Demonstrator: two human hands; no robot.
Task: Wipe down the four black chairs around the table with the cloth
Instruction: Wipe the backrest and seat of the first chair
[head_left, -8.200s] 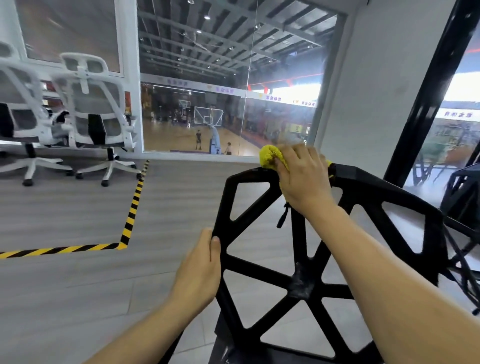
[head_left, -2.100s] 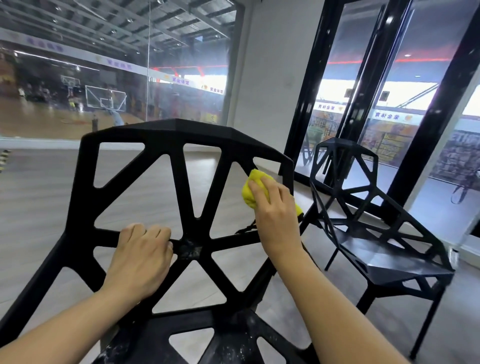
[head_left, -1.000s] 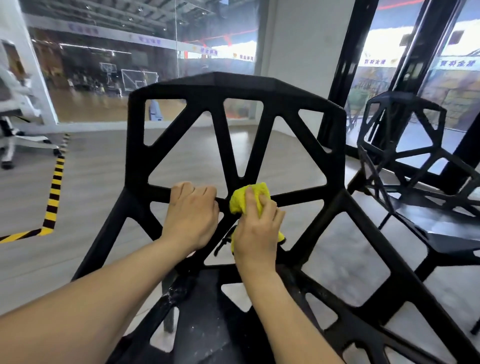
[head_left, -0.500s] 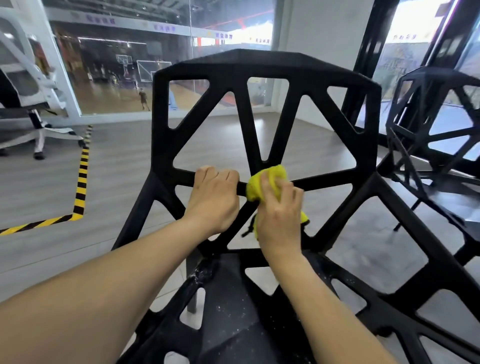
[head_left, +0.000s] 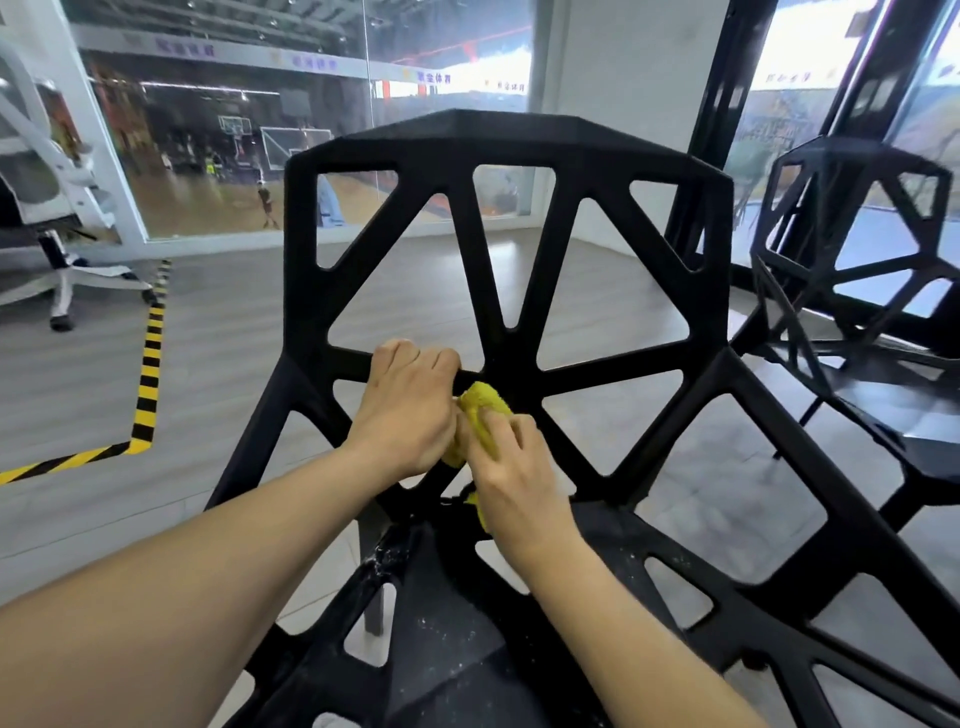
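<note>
We've got the yellow cloth (head_left: 480, 410) bunched under our right hand (head_left: 511, 475) at the black chair (head_left: 511, 140) back's hub; left hand (head_left: 408, 405) grips the horizontal bar just beside it.

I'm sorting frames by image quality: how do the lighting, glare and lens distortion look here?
Head view: wide-angle lens bows the black chair and stretches both forearms; bright backlight through the right-hand glass blows out detail there; reflections streak the left glass wall; the left hand, right hand and yellow cloth stay sharp and evenly lit.
</note>
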